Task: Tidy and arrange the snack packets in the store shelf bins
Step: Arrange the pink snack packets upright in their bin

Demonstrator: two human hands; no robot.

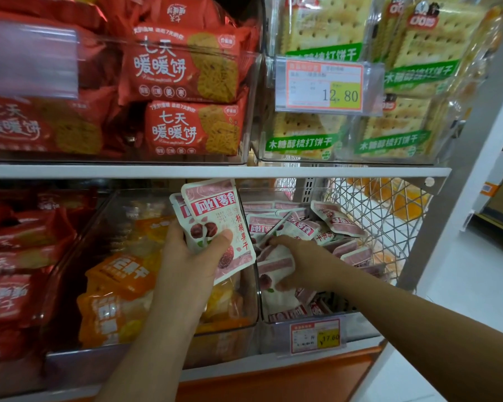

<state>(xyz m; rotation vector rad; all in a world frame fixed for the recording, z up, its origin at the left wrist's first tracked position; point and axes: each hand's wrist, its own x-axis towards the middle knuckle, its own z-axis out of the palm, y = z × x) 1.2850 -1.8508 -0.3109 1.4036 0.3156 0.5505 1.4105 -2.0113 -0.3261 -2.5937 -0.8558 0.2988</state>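
The step in hand looks like gathering: the left hand [192,256] is clamped round a small stack of pink dried-bayberry packets [218,224], thumb across the front, held upright just above the divider between two bins. The right hand [305,265] reaches into the clear bin [360,323] at the right end of the lower shelf, its fingers and thumb closed on a loose packet [275,266] from the jumbled heap [331,224] lying there at all angles. The next move probably calls for lifting that packet free without dragging its neighbours, turning it face-forward and adding it to the stack, then setting the lot back in rows. The upper shelf board [215,171] hangs low over the bin and leaves little room to lift, and the wire mesh panel [375,216] closes the right side. Orange packets [119,288] fill the next bin to the left, close enough for a stray pink one to slip in. A price tag [315,336] is clipped to the bin front.
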